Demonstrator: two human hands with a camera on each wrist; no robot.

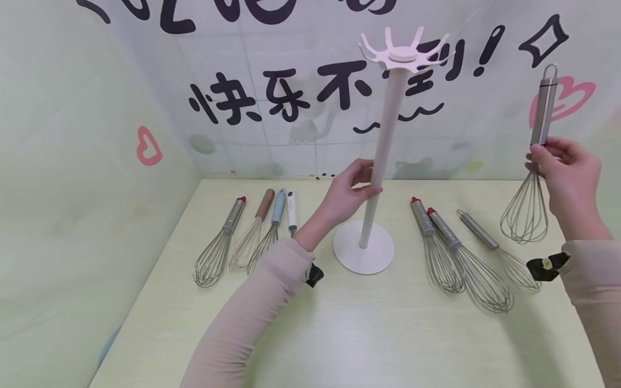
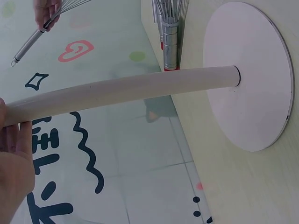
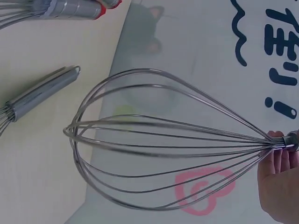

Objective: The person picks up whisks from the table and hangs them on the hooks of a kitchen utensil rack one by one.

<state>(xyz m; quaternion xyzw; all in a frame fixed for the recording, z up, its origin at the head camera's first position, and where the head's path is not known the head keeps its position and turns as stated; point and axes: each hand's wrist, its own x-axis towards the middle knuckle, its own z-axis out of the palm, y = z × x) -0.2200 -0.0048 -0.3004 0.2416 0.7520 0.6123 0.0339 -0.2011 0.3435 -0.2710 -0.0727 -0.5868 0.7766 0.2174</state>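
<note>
A white stand (image 1: 385, 129) with a round base and a crown of hooks at its top stands on the table. My left hand (image 1: 350, 189) grips its pole around mid-height; in the left wrist view the fingers (image 2: 21, 135) wrap the pole from one side. At the right my right hand (image 1: 570, 167) holds a steel whisk (image 1: 543, 110) upright, handle up and wires down, pinching it at the lower end of the handle. The looped wires (image 3: 163, 140) of that whisk fill the right wrist view. The stand's hooks carry nothing.
Right of the base lie two red-tipped whisks (image 1: 443, 229) and a slim steel whisk (image 1: 480, 229). On the left lie a red-tipped whisk (image 1: 233, 215), a brown-handled whisk (image 1: 264, 203), a blue-handled whisk (image 1: 278, 207) and a white handle (image 1: 291, 210). A printed curtain (image 1: 271, 156) hangs behind the table.
</note>
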